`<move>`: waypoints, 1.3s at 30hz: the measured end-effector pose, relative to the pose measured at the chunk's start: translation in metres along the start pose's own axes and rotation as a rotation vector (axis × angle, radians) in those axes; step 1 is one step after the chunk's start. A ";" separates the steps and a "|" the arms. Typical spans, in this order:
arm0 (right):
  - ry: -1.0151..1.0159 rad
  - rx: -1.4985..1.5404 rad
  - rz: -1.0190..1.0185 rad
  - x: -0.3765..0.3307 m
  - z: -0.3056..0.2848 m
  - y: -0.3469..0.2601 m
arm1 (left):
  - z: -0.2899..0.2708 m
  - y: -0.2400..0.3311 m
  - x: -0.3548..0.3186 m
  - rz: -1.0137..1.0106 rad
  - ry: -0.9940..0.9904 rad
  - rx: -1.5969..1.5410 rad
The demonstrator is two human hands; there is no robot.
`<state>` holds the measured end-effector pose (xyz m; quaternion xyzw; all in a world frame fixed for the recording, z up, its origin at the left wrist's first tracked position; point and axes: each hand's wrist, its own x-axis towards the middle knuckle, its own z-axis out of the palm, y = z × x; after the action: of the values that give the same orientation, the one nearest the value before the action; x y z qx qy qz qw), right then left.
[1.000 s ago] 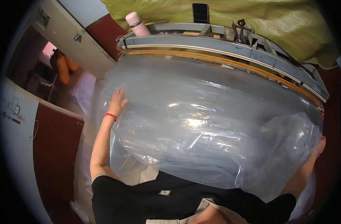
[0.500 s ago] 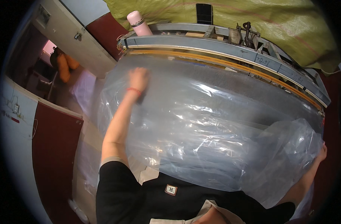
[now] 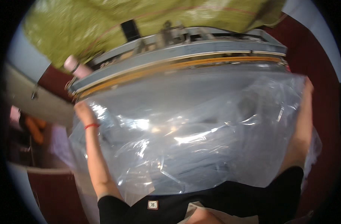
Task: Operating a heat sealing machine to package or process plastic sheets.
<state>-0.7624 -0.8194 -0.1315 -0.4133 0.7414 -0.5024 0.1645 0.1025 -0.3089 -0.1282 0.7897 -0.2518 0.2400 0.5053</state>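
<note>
Since the earlier frame both arms had spread wide, the left hand (image 3: 82, 109) and right hand (image 3: 308, 86) each gripping a far corner of the clear plastic bag (image 3: 193, 130) stretched before the grey machine (image 3: 178, 56) and pink bottle (image 3: 74, 65) beyond.

Big plastic bag (image 3: 193, 134) spread across the middle, held at both far corners.

Left hand (image 3: 82, 110) at the bag's far-left corner, right hand (image 3: 308, 87) at its far-right edge, well apart. Just behind the bag, a long sealing machine (image 3: 178, 56) running left to right. Bottle (image 3: 75, 65) at the machine's left end. Cloth sheet (image 3: 103, 26) draped behind and above the machine.
</note>
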 end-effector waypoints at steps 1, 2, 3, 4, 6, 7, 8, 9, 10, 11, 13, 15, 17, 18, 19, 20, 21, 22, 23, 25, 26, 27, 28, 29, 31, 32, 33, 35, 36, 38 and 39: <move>0.117 -0.210 0.034 0.012 0.016 -0.021 | -0.023 -0.038 0.035 -0.188 -0.193 -0.140; 0.142 -0.735 -0.411 -0.011 0.024 -0.031 | -0.006 -0.021 0.028 -0.211 -0.083 -0.212; 0.398 -0.312 -0.448 -0.044 0.040 -0.035 | 0.004 0.001 0.024 -0.238 0.034 -0.286; 0.372 -0.212 -0.435 -0.083 0.057 -0.051 | 0.003 -0.030 0.028 -0.188 0.000 -0.201; 0.204 -0.201 -0.502 -0.101 0.092 -0.039 | 0.005 -0.104 0.044 -0.137 -0.031 -0.143; 0.134 -0.098 -0.506 -0.094 0.111 -0.020 | 0.011 -0.131 0.047 -0.046 0.002 -0.031; 0.105 -0.175 -0.454 -0.119 0.125 -0.031 | 0.013 -0.148 0.045 0.042 0.039 0.103; 0.147 -0.201 -0.448 -0.113 0.120 -0.030 | 0.037 -0.136 0.045 -0.051 0.004 0.084; 0.086 -0.095 -0.507 -0.105 0.125 -0.032 | 0.045 -0.137 0.053 -0.059 0.015 0.083; 0.010 0.016 -0.568 -0.101 0.133 -0.034 | 0.047 -0.145 0.061 -0.070 0.033 0.094; -0.010 0.039 -0.562 -0.102 0.152 -0.040 | 0.044 -0.167 0.078 -0.095 0.016 0.006; -0.013 0.057 -0.551 -0.093 0.159 -0.038 | 0.055 -0.172 0.086 -0.115 -0.012 -0.097; -0.009 0.059 -0.518 -0.088 0.162 -0.036 | 0.064 -0.172 0.089 -0.138 -0.038 -0.200; -0.009 0.053 -0.515 -0.086 0.163 -0.035 | 0.067 -0.170 0.087 -0.135 -0.030 -0.194; -0.009 0.083 -0.485 -0.084 0.162 -0.034 | 0.072 -0.168 0.086 -0.137 -0.036 -0.191; -0.015 0.118 -0.458 -0.082 0.166 -0.034 | 0.070 -0.166 0.085 -0.156 -0.020 -0.226; -0.026 0.116 -0.456 -0.079 0.168 -0.031 | 0.068 -0.166 0.084 -0.176 -0.004 -0.258; 0.059 0.030 -0.519 -0.075 0.167 -0.028 | 0.068 -0.165 0.083 -0.179 -0.002 -0.244; 0.137 -0.051 -0.586 -0.068 0.169 -0.024 | 0.067 -0.162 0.083 -0.155 0.043 -0.196; 0.176 -0.090 -0.440 -0.061 0.165 -0.026 | 0.054 -0.160 0.084 -0.261 0.024 -0.154; 0.171 0.033 -0.430 -0.062 0.157 -0.028 | 0.062 -0.145 0.076 -0.333 0.028 -0.256; 0.128 0.195 -0.403 -0.070 0.170 -0.030 | 0.026 -0.171 0.093 -0.327 -0.024 -0.273; 0.200 0.139 -0.450 -0.054 0.152 -0.020 | 0.067 -0.137 0.076 -0.394 0.012 -0.323; 0.241 0.118 -0.490 -0.043 0.149 -0.014 | 0.072 -0.128 0.073 -0.338 0.129 -0.280; 0.202 0.117 -0.430 -0.038 0.154 -0.008 | 0.071 -0.128 0.070 -0.370 0.133 -0.377; 0.188 0.107 -0.366 -0.042 0.155 -0.012 | 0.065 -0.125 0.068 -0.334 0.097 -0.399; 0.174 0.117 -0.374 -0.051 0.156 -0.021 | 0.062 -0.117 0.065 -0.337 0.114 -0.392; 0.209 0.104 -0.377 -0.080 0.155 -0.055 | 0.049 -0.104 0.062 -0.340 -0.019 -0.331; 0.211 0.025 -0.468 -0.135 0.159 -0.105 | 0.023 -0.108 0.065 -0.307 -0.108 -0.273; 0.154 0.220 -0.829 -0.176 0.157 -0.170 | 0.006 -0.089 0.065 -0.229 -0.340 -0.323; 0.045 0.295 -0.941 -0.210 0.156 -0.205 | 0.001 -0.059 0.059 -0.185 -0.467 -0.396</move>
<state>-0.4412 -0.7828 -0.0562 -0.6646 0.3987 -0.6307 -0.0393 0.1853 -0.2975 -0.1313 0.7294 -0.3299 -0.0483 0.5974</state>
